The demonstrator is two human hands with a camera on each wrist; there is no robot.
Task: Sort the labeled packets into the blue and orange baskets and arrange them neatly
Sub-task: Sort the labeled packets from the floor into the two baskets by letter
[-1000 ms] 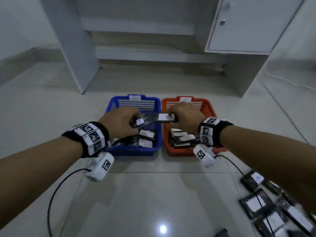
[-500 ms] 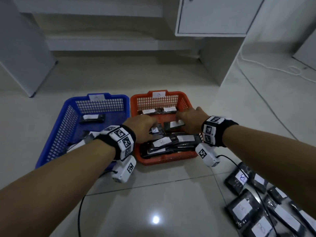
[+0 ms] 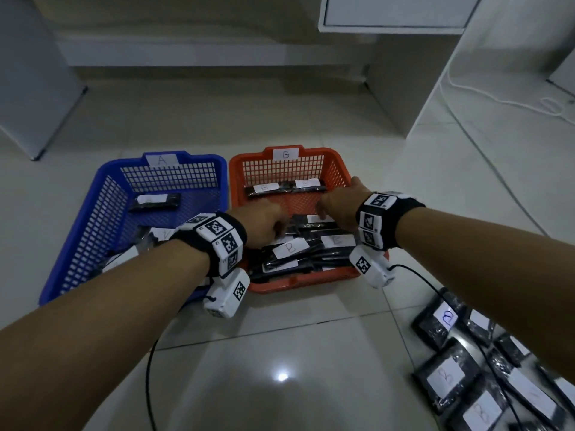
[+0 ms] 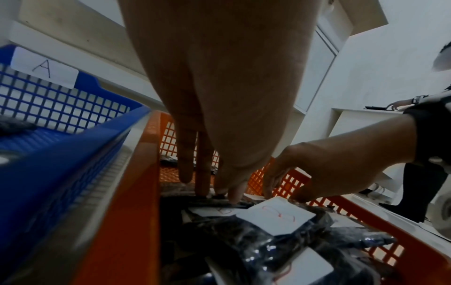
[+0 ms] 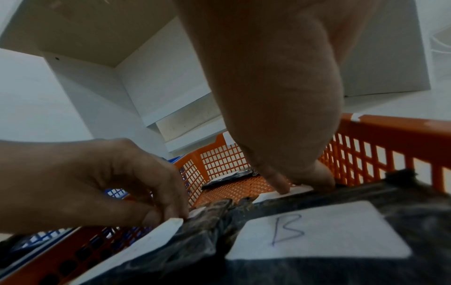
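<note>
A blue basket (image 3: 93, 219) labelled A stands left of an orange basket (image 3: 337, 169) labelled B. Both hands reach into the orange one. They hold one black packet (image 3: 308, 226) with a white label by its two ends, low over a stack of B-labelled packets (image 3: 292, 248). My left hand (image 3: 273, 227) pinches the packet's left end (image 5: 207, 210). My right hand (image 3: 323, 213) pinches the right end, fingertips (image 5: 280, 185) on the label. Two more packets (image 3: 284, 187) lie along the orange basket's back wall. The blue basket holds a packet (image 3: 155, 202) and others under my left arm.
Several loose labelled packets (image 3: 466, 377) lie in a heap on the tiled floor at the lower right. A white cabinet (image 3: 392, 10) and its side panel stand behind the baskets. A white cable (image 3: 497, 101) runs along the floor at the right. Another person (image 4: 419, 173) stands far off.
The two hands carried the packet from above the gap between the baskets to the right and down into the orange basket. The head view swung right and lower.
</note>
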